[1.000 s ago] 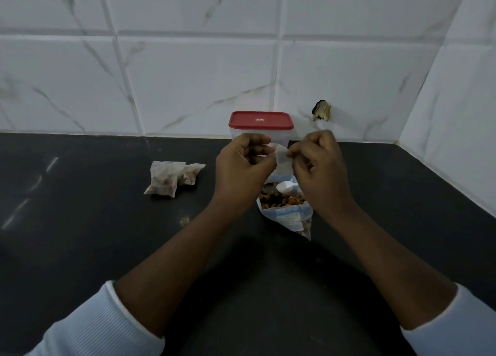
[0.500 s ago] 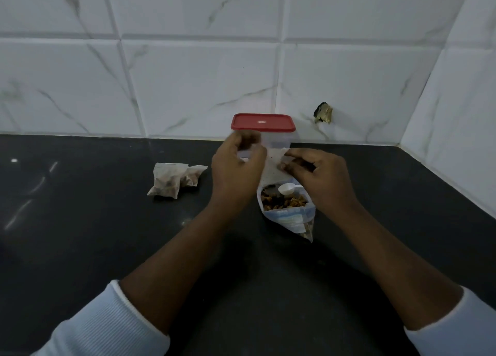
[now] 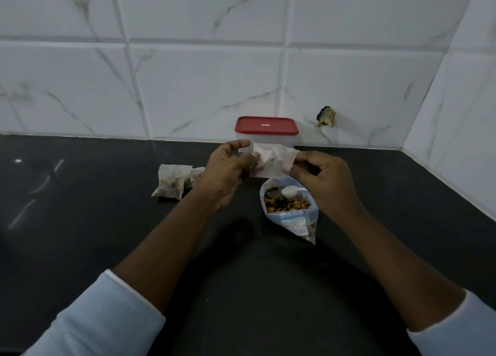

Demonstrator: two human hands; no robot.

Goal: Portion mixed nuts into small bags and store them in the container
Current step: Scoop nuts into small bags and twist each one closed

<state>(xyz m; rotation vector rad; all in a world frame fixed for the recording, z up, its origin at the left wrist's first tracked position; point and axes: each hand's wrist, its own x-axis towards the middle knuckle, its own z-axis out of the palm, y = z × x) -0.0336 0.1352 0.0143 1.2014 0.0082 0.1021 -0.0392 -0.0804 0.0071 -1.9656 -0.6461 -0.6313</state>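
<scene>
Translucent bag (image 3: 269, 162) stretched sideways, I pinch its ends with left hand (image 3: 225, 173) and right hand (image 3: 324, 184); pouch (image 3: 291, 217) just beneath, scoop (image 3: 288, 192) nearer right.

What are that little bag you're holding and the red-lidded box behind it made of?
The small bag: likely thin plastic film, hazy white, creased, dark specks showing through. The container: seemingly rigid frosted plastic walls, under an opaque, smooth red plastic lid.
</scene>
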